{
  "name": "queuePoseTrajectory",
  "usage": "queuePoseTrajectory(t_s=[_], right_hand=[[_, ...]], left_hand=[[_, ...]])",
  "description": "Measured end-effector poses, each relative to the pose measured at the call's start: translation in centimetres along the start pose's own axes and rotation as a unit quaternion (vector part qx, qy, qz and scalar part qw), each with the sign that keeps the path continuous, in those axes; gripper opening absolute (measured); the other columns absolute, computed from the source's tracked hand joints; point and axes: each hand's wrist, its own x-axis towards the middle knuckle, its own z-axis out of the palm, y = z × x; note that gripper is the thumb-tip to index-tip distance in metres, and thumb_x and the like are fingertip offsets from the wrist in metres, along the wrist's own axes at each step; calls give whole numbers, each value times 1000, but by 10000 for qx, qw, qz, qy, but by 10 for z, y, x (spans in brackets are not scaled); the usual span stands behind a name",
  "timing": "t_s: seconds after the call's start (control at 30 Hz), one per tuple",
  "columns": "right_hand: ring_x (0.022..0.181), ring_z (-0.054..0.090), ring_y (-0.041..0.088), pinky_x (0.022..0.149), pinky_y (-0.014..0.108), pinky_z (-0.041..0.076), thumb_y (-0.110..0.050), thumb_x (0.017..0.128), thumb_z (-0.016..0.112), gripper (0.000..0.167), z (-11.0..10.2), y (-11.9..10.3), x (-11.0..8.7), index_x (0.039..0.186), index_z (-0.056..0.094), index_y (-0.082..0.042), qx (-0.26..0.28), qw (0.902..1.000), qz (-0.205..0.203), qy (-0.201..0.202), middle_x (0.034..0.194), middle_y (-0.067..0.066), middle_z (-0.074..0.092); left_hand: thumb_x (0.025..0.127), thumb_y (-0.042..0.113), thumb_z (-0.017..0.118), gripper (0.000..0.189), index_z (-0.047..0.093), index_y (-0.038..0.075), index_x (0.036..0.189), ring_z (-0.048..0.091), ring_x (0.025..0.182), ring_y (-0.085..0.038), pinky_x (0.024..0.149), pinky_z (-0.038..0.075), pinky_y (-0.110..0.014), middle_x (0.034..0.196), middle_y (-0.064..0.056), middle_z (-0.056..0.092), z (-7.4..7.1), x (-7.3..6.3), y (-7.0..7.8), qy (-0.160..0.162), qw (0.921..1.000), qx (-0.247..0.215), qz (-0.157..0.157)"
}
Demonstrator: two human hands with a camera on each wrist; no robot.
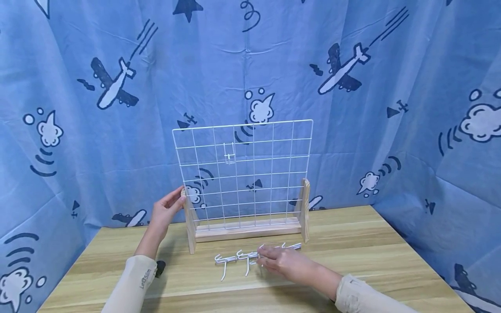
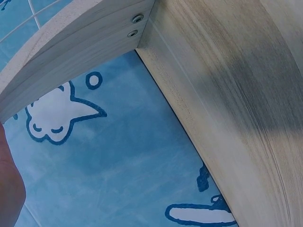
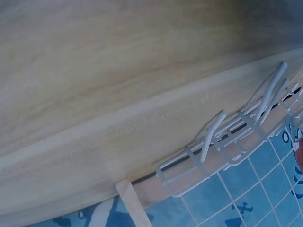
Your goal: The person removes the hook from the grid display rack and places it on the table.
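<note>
A white wire grid panel (image 1: 242,177) stands upright in a wooden stand (image 1: 250,233). My left hand (image 1: 163,213) grips the top of the stand's left upright; in the left wrist view only part of that hand (image 2: 10,184) shows, beside the wooden side piece (image 2: 75,42). Several white wire hooks (image 1: 226,259) lie in a row on the table before the stand. Over the row, my right hand (image 1: 287,263) pinches one of them between thumb and fingers, covering part of it. From the right wrist, the hooks (image 3: 213,139) show their prongs pointing up, with a fingertip (image 3: 299,156) at the far edge.
One wire hook (image 1: 229,155) hangs on the upper left part of the grid. The wood-grain table (image 1: 375,265) reaches back to a blue curtain (image 1: 250,56) printed with planes and clouds, which also closes off both sides. A small dark object (image 1: 160,269) shows beside the left sleeve.
</note>
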Motion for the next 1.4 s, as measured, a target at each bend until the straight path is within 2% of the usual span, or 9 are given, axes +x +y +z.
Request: queuePoseTrajectory(t_s=[0.1,0.27,0.53,0.93,1.23,1.4], right_hand=[[103,67,23,85,29,56,-15,78,76,34,1,0,-1,110,71,-6,-157,9998,-55,-101,113,15,69],[102,67,22,84,29,57,-17,78,78,35,3,-1,-2,111,71,-8,-226,9996,-48,-145,113,13,69],[102,67,22,82,30,57,-19,80,75,32,7,-4,-4,110,71,-9,-323,9988,-33,-355,114,12,69],[103,66,17,83,25,56,-16,80,75,30,9,-6,-5,109,72,-11,-499,9974,-103,-509,114,10,69],[107,65,20,86,28,56,-22,85,72,28,5,-9,-5,111,72,-11,-354,9970,-44,-687,119,12,67],[111,63,21,90,30,54,-26,88,68,30,5,-11,-4,114,71,-11,-376,9954,-101,-871,122,14,65]], left_hand=[[93,34,64,54,49,15,142,56,105,4,92,51,-20,141,-11,51,0,0,0,0,10000,0,10],[93,35,64,54,49,16,142,56,106,2,92,51,-21,142,-10,50,0,0,-1,-38,10000,2,23],[92,36,66,54,52,14,139,58,114,-13,91,53,-27,137,-12,54,0,0,-5,59,9995,18,312],[91,41,64,61,46,16,144,50,126,-19,99,48,-28,143,-6,50,0,2,-3,-23,9999,138,-89],[91,40,65,60,47,17,144,50,126,-21,96,49,-26,143,-6,50,1,2,-3,-47,10000,70,-9],[92,39,64,59,48,16,143,53,121,-13,94,50,-22,142,-7,50,0,2,-4,-26,10000,64,31]])
